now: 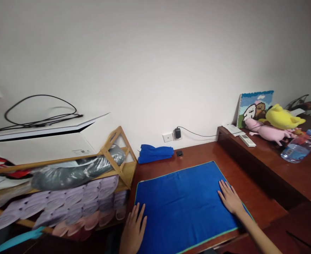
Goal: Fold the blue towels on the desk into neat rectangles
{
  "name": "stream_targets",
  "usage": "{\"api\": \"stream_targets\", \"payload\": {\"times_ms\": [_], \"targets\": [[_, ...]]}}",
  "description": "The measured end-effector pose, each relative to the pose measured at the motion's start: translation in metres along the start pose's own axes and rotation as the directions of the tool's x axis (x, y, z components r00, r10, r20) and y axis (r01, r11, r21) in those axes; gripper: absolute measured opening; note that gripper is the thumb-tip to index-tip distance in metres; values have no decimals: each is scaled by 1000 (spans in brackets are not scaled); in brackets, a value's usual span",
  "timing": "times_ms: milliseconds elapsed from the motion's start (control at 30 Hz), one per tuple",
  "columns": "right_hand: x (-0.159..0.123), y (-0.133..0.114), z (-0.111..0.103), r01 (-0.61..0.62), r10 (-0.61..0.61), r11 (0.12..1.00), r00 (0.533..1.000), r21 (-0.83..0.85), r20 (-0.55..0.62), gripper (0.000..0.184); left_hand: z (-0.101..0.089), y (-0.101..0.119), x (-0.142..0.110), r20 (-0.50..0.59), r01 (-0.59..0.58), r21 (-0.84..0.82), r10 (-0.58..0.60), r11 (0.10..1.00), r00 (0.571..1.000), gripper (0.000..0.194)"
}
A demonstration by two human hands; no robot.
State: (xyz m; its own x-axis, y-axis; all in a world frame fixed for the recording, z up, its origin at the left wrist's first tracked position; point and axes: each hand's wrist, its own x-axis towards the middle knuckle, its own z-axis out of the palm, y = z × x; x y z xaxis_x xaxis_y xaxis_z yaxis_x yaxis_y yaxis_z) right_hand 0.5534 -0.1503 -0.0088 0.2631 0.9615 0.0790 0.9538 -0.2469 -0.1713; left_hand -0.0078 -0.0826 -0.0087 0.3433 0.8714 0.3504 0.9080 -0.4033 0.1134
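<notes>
A blue cloth (184, 204) with a thin green edge lies spread out on the reddish-brown wooden desk (197, 154), with faint creases across its middle. My left hand (133, 227) rests at the cloth's left edge, fingers stretched out. On the right side, my right hand (231, 198) lies flat on the cloth with its fingers apart. Neither hand grips anything. Behind the spread cloth, against the wall, sits a folded blue cloth (155, 153).
A wooden rack (119, 158) at left holds several pairs of slippers (83, 197) and a white box (46, 146). On the raised right surface are a plastic bottle (299, 148), pink plush toy (269, 132), yellow plush toy (283, 117) and remote (247, 140). A charger (178, 132) is plugged into the wall.
</notes>
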Motion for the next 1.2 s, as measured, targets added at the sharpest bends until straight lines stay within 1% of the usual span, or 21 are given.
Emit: {"api": "stream_targets", "payload": {"times_ms": [67,167,267,367,400,467,533,600,700,767,833,867,900,933,967,1033,1100,1133,1167,1200], "targets": [[-14,13,-1,-9,9,1000,1000,-16,29,70,-4,5,-8,43,-23,-9,24,1000,999,57],[-30,19,-3,-13,15,999,999,-32,51,72,-10,13,-15,80,17,13,-18,1000,997,57],[-40,20,-4,-20,22,999,999,-42,49,74,-18,18,-20,56,51,46,-53,998,997,58],[-45,20,-4,-28,30,998,999,-50,41,74,-26,22,-29,6,0,72,-1,997,1000,57],[-46,20,-4,-31,33,998,999,-53,41,74,-28,23,-32,7,-26,76,25,997,1000,56],[-46,20,-4,-30,33,998,999,-55,43,73,-31,26,-37,47,-54,73,51,996,998,53],[-45,20,-4,-27,29,998,999,-49,43,72,-32,28,-39,108,-41,62,34,997,994,52],[-44,21,-2,-22,24,999,999,-31,41,71,-33,30,-39,138,-13,57,5,998,990,52],[-43,26,0,-16,16,1000,999,17,35,70,-34,31,-39,121,2,59,-9,998,993,52],[-38,34,-2,-18,15,997,999,78,29,68,-36,33,-38,93,-9,59,4,998,996,52],[-26,44,-8,-18,15,985,1000,169,16,65,-37,44,-34,33,-27,50,25,998,999,49],[-16,50,-13,-16,14,976,1000,216,7,64,-38,55,-30,-10,-35,39,36,999,999,48],[-4,56,-18,-14,14,967,1000,254,2,63,-39,70,-26,-54,-47,21,49,999,997,46],[10,61,-23,-14,15,960,1000,280,1,61,-39,92,-21,-90,-68,-6,67,998,994,43],[25,66,-28,-18,18,956,1000,293,2,60,-39,118,-15,-114,-97,-37,92,995,989,40],[58,73,-33,-31,29,955,1000,294,13,58,-37,186,-3,-93,-208,-131,196,969,976,34],[89,74,-31,-48,42,956,999,289,25,57,-29,264,7,-31,-325,-229,327,917,944,32],[102,73,-28,-54,47,956,998,289,29,56,-22,303,11,-15,-381,-275,392,883,920,30],[112,71,-23,-58,50,956,998,288,35,56,-12,340,15,-6,-446,-310,467,840,884,32],[119,68,-17,-60,51,956,998,288,39,56,0,375,18,2,-509,-333,541,793,841,40]]}}
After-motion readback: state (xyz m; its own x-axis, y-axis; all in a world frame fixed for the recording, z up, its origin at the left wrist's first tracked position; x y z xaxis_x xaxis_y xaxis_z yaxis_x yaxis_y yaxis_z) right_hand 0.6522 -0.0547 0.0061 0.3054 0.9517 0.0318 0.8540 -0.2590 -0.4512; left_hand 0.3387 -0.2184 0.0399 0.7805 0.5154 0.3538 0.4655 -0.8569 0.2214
